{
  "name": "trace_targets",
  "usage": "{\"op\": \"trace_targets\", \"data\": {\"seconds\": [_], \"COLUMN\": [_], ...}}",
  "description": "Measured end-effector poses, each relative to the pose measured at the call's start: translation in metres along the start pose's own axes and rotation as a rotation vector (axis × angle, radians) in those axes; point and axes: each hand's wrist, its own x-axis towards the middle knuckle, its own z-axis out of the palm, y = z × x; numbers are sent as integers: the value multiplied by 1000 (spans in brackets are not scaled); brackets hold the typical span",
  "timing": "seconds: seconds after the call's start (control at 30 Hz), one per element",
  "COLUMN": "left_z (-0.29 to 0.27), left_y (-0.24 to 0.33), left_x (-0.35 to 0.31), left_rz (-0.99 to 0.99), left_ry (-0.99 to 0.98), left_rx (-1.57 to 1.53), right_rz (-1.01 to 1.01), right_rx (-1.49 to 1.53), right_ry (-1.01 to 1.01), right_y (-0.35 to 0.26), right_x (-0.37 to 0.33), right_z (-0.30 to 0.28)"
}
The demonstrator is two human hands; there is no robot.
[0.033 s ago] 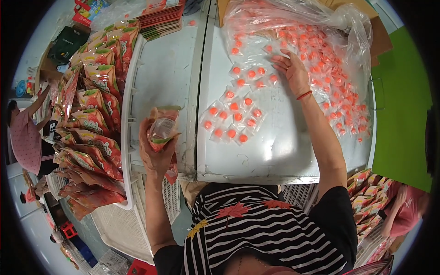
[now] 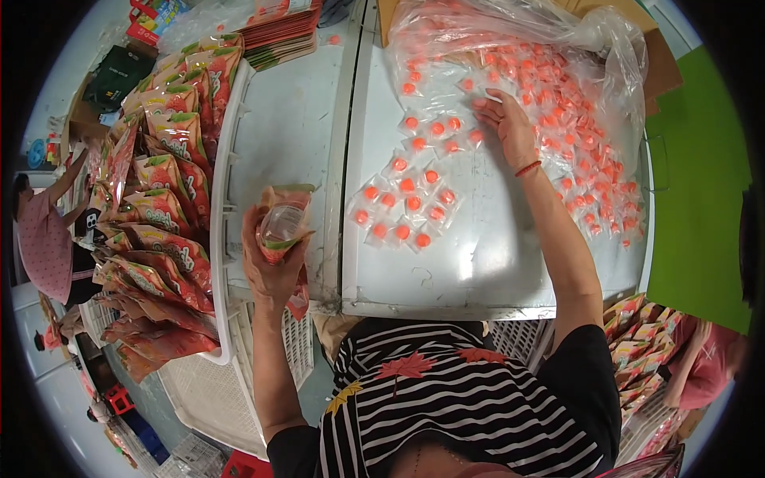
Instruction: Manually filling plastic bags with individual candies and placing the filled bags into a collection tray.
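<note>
My left hand (image 2: 272,267) is wrapped round a red and green printed pouch (image 2: 301,199), held upright above the table at the left. The pouch's mouth gapes, and a clear plastic piece (image 2: 283,223) shows in it. My right hand (image 2: 514,135) hovers over the far part of the white tabletop, palm turned left, fingers stretched and slightly bent, with nothing visible in them. Near its fingertips lie small clear sachets with orange-red centres (image 2: 453,146). Several more such sachets (image 2: 408,185) are spread nearer to me, between my two hands.
A large heap of the same sachets (image 2: 570,103) spills from a clear plastic bag (image 2: 613,40) in a cardboard box (image 2: 663,64). Filled pouches (image 2: 163,207) crowd a white crate (image 2: 225,303) on the left. Flat pouches (image 2: 279,28) are stacked behind. Co-workers stand left and right.
My right hand has shifted very slightly toward me over the sachets. My left hand and the pouch have not visibly moved.
</note>
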Motion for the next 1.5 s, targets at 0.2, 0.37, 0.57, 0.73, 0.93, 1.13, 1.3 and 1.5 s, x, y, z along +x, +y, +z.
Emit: {"op": "trace_targets", "data": {"seconds": [0.2, 0.37, 0.57, 0.73, 0.93, 1.13, 1.3, 1.5], "left_z": [1, -2, 5, 23, 49, 65, 64, 69], "left_y": [2, 10, 20, 39, 37, 42, 46, 41], "left_x": [-2, -6, -7, 15, 25, 31, 31, 29], "left_rz": [-28, -56, 163, 247, 182, 225, 220, 245], "left_ry": [-18, -17, 24, 18, 22, 67, 86, 96], "left_rx": [-33, -52, -185, -159, 57, 90, 83, 63], "right_rz": [-586, -791, -843, -804, -309, 221, 20, -143], "right_rx": [-1108, -1424, -1388, -1354, -300, 683, 517, 23], "right_ry": [-281, -513, -315, -181, 103, -135, 47, -4], "right_y": [10, 15, 11, 21, -3, -55, -43, -28], "right_x": [-17, -27, -55, -45, -44, -78, -94, -109], "right_z": [50, 73, 65, 70, 103, 193, 206, 202]}}
